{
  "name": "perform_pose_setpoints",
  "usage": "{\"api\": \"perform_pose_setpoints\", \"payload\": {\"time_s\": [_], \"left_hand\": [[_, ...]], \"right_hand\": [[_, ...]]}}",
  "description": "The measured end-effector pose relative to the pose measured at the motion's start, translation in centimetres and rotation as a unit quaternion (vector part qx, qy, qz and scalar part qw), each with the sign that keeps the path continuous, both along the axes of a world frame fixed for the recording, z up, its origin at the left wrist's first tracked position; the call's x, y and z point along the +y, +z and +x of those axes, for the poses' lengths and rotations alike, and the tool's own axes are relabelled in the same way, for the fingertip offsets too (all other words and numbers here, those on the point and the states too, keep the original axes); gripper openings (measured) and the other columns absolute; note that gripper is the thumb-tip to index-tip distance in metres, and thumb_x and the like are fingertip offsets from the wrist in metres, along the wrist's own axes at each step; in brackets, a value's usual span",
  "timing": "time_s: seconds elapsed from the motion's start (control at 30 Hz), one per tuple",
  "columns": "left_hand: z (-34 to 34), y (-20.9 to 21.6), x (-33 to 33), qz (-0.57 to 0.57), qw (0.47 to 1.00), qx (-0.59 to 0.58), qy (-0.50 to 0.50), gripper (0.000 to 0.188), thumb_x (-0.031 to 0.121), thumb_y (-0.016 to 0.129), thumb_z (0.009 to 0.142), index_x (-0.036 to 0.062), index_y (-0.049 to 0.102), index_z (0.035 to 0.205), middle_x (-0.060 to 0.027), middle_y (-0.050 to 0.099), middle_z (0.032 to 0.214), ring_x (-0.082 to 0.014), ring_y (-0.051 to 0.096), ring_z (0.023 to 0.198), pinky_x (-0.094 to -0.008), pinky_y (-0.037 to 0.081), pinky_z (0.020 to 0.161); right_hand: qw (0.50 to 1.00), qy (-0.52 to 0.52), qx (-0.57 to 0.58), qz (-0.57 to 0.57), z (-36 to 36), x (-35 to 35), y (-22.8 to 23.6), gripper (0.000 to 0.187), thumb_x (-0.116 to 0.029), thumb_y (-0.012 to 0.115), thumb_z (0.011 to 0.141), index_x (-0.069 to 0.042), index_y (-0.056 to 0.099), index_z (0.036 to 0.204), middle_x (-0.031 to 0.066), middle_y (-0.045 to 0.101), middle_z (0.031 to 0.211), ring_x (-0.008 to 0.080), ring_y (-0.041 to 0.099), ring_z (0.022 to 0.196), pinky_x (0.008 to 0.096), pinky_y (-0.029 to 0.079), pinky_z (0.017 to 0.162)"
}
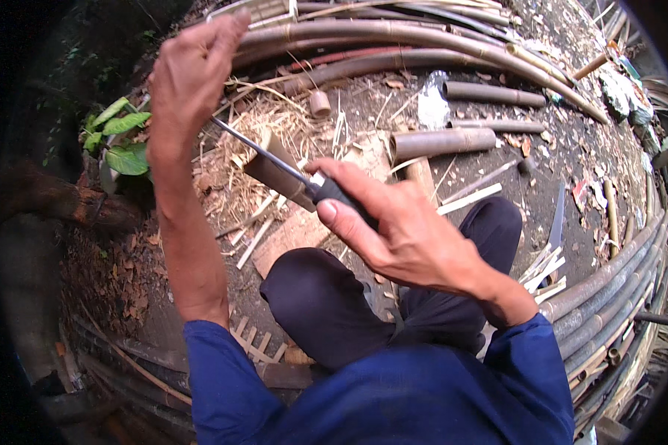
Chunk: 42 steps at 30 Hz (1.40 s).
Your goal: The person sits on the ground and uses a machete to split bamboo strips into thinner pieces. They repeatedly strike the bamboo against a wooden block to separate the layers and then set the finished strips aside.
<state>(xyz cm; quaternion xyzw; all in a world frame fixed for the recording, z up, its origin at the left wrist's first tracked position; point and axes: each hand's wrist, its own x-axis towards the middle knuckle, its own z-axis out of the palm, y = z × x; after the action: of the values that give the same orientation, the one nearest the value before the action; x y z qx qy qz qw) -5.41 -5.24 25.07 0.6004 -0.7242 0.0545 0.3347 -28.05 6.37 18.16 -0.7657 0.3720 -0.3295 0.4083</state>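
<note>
My right hand [401, 230] is wrapped round the black handle of a tool with a long, thin metal shaft [263, 152]. The shaft points up and left and passes behind my left wrist. Raised at the upper left, my left hand [197, 70] has its fingers curled; what they hold, if anything, is hidden. Below the shaft, a short bamboo section [278, 182] stands tilted, its dark side toward me. It is over a wooden board [297, 241] lying in front of my knees. Pale shavings [237, 141] are heaped behind it.
Long bamboo poles [364, 31] lie across the far side; more poles [608, 297] are stacked at right. Cut bamboo tubes [445, 143], a small bamboo ring [320, 104] and a saw blade [557, 215] lie on the ground. A leafy plant [126, 157] grows at left.
</note>
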Motion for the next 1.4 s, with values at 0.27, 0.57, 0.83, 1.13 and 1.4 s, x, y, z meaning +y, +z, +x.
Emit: {"api": "perform_pose_setpoints", "payload": {"time_s": [0.27, 0.57, 0.83, 1.13, 1.4], "left_hand": [[1.8, -16.3, -6.7, 0.118, 0.992, -0.026, -0.027, 0.033, 0.045, 0.057, 0.092, 0.0244, 0.071, 0.113, -0.0141, 0.071, 0.098, -0.0323, 0.068, 0.093, -0.0484, 0.051, 0.085], [1.6, -21.7, -6.5, 0.324, 0.912, -0.203, 0.149, 0.032, 0.039, 0.059, 0.091, 0.0095, 0.071, 0.094, -0.0152, 0.069, 0.083, -0.0313, 0.066, 0.077, -0.0441, 0.050, 0.074], [2.9, -39.6, 2.6, 0.057, 0.621, 0.777, 0.092, 0.069, 0.056, 0.031, 0.101, -0.0057, 0.044, 0.129, -0.0235, 0.056, 0.127, -0.0292, 0.056, 0.120, -0.0405, 0.042, 0.105], [-0.3, -38.8, 17.4, 0.449, 0.389, 0.781, 0.192, 0.044, 0.045, 0.051, 0.097, 0.0108, 0.050, 0.125, -0.0054, 0.060, 0.107, -0.0146, 0.061, 0.086, -0.0336, 0.052, 0.074], [2.0, -39.1, 20.2, 0.491, 0.476, 0.729, -0.019, 0.059, 0.018, 0.055, 0.097, 0.0243, 0.029, 0.150, -0.0048, 0.057, 0.096, -0.0124, 0.054, 0.070, -0.0235, 0.046, 0.054]], "right_hand": [[0.995, -0.047, -0.032, 0.087, 1.9, -3.1, -13.7, 0.040, -0.028, 0.054, 0.098, -0.002, 0.055, 0.129, 0.0211, 0.068, 0.093, 0.0267, 0.067, 0.084, 0.0408, 0.051, 0.075], [0.991, -0.033, 0.017, 0.128, 0.5, -2.4, -15.9, 0.037, -0.032, 0.053, 0.097, -0.012, 0.054, 0.129, 0.0208, 0.065, 0.077, 0.0375, 0.066, 0.066, 0.0438, 0.051, 0.064], [0.973, -0.007, 0.192, 0.127, -0.1, -2.2, -29.5, 0.042, -0.038, 0.054, 0.095, -0.006, 0.061, 0.120, 0.0264, 0.067, 0.083, 0.0439, 0.066, 0.081, 0.0542, 0.051, 0.075], [0.929, 0.020, 0.036, 0.368, -0.6, -4.6, -30.6, 0.051, -0.047, 0.054, 0.096, -0.010, 0.058, 0.131, 0.0077, 0.062, 0.076, 0.0157, 0.060, 0.063, 0.0337, 0.052, 0.060], [0.760, -0.236, -0.278, 0.538, -1.0, -7.9, -30.6, 0.024, -0.035, 0.046, 0.102, -0.012, 0.050, 0.097, 0.0010, 0.050, 0.065, 0.0082, 0.045, 0.046, 0.0247, 0.042, 0.039]]}}
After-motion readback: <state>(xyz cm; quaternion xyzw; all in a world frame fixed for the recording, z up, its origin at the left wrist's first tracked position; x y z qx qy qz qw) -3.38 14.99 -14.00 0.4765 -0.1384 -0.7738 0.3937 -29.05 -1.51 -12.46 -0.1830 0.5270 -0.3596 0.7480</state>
